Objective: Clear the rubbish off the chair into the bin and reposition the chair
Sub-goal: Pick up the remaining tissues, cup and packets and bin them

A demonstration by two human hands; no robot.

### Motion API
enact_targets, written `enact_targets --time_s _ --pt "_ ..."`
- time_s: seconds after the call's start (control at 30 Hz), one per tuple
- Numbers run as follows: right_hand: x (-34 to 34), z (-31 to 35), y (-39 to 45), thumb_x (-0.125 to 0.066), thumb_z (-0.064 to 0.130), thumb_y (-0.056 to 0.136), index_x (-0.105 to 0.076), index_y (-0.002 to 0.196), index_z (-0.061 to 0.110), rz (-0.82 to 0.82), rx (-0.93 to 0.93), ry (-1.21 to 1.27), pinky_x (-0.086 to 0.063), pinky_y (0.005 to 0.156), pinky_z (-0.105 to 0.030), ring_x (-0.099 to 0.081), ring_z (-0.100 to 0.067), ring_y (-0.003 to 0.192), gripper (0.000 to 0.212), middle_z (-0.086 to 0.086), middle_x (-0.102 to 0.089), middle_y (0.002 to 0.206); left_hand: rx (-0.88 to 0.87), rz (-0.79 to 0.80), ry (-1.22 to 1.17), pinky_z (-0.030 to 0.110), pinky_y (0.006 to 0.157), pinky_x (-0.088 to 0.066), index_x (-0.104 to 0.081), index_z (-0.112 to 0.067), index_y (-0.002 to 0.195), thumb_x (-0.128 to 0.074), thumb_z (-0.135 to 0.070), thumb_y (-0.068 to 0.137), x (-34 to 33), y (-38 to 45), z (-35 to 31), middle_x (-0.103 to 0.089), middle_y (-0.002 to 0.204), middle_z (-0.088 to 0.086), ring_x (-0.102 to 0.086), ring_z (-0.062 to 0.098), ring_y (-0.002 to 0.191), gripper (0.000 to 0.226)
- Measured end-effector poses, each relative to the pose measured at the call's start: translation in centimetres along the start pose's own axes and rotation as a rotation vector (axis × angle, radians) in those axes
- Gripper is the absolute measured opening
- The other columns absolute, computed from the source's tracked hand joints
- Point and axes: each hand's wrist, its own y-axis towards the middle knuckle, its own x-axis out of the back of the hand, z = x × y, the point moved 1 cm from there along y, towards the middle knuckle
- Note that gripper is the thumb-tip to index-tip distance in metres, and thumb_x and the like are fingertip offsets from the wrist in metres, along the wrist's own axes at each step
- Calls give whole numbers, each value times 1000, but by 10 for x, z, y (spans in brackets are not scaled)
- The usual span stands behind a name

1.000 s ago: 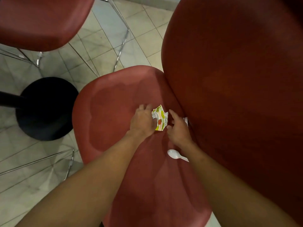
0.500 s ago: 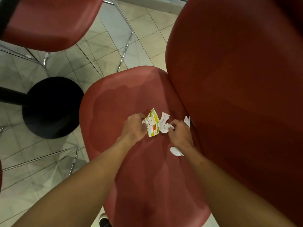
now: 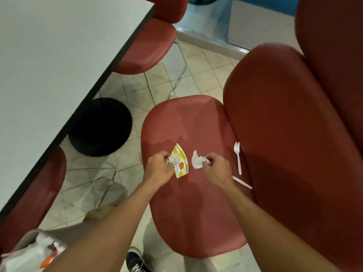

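Observation:
A red chair's seat (image 3: 188,209) fills the middle, its backrest (image 3: 290,134) to the right. My left hand (image 3: 159,169) grips a flattened paper cup (image 3: 180,163) printed with fruit, just above the seat. My right hand (image 3: 215,168) pinches a crumpled white tissue (image 3: 197,162) beside it. A white plastic fork (image 3: 238,157) lies on the seat against the backrest. The handle of a second white utensil (image 3: 242,182) sticks out from under my right wrist; its head is hidden.
A grey table (image 3: 59,65) stands at the left, its black round base (image 3: 100,126) on the tiled floor. More red chairs sit at the top (image 3: 147,46) and lower left (image 3: 31,203). A bag with white rubbish (image 3: 29,254) is at the bottom left, a dark shoe (image 3: 135,260) below the seat.
My hands have drawn back toward me and apart, the left with the paper cup, the right with the tissue. The view has lifted, showing the table, fork and bag.

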Motion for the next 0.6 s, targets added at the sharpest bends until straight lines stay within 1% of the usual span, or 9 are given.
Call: enact_targets --time_s 0.07,0.17,0.23,0.3,0.37,0.4,0.43,0.5,0.6 --pt "-6 22 -29 -55 11 84 -64 83 17 15 25 7 -34 59 -24 -55 -16 67 11 4 -61 71 40 -18 -42 22 72 -42 -64 -15 111 -61 -13 84 19 -29 18 -68 100 0 -58 13 85 28" --pt "-18 49 -70 -55 12 84 -64 82 20 24 85 15 -36 53 -21 -56 -13 65 12 6 -63 71 92 -50 -68 23 69 -45 -64 -21 109 -63 -17 83 42 -68 47 -69 101 -5 -60 10 84 27" --pt "-33 72 -104 -55 13 85 -65 85 19 64 134 22 -40 54 -21 -56 -11 64 12 6 -64 72 138 -95 -89 25 71 -49 -65 -25 105 -65 -19 81 62 -98 74 -69 101 -8 -63 12 86 25" --pt "-44 85 -124 -56 14 84 -67 84 20 88 160 54 -45 58 -26 -57 -13 65 13 6 -65 72 165 -107 -129 27 74 -52 -64 -26 102 -66 -18 80 72 -117 89 -68 99 -10 -64 12 87 23" --pt "-62 105 -153 -57 15 83 -66 82 23 122 206 58 -47 60 -30 -58 -14 65 12 6 -65 71 191 -132 -190 31 78 -55 -63 -28 95 -65 -18 77 90 -142 111 -68 95 -13 -65 11 85 21" --pt "-69 113 -163 -58 16 83 -65 81 24 134 228 57 -46 59 -29 -56 -12 63 12 7 -64 69 196 -149 -198 32 79 -55 -62 -29 93 -66 -18 77 97 -150 119 -67 91 -14 -64 11 84 21" --pt "-77 122 -175 -58 16 84 -64 80 25 150 252 53 -43 56 -27 -53 -9 59 12 8 -61 65 209 -161 -203 32 79 -54 -62 -29 94 -66 -18 77 106 -161 130 -65 89 -14 -63 11 84 21" --pt "-93 139 -197 -58 18 86 -65 82 25 171 283 41 -38 51 -21 -49 -5 55 11 10 -57 61 225 -183 -232 33 79 -54 -63 -26 100 -67 -19 77 120 -179 151 -66 92 -11 -63 13 85 24" --pt "-120 165 -227 -59 19 86 -70 92 20 227 326 33 -40 56 -21 -54 -8 61 13 9 -61 67 247 -227 -266 36 80 -55 -63 -27 102 -67 -21 77 142 -207 190 -68 97 -8 -64 15 87 26"
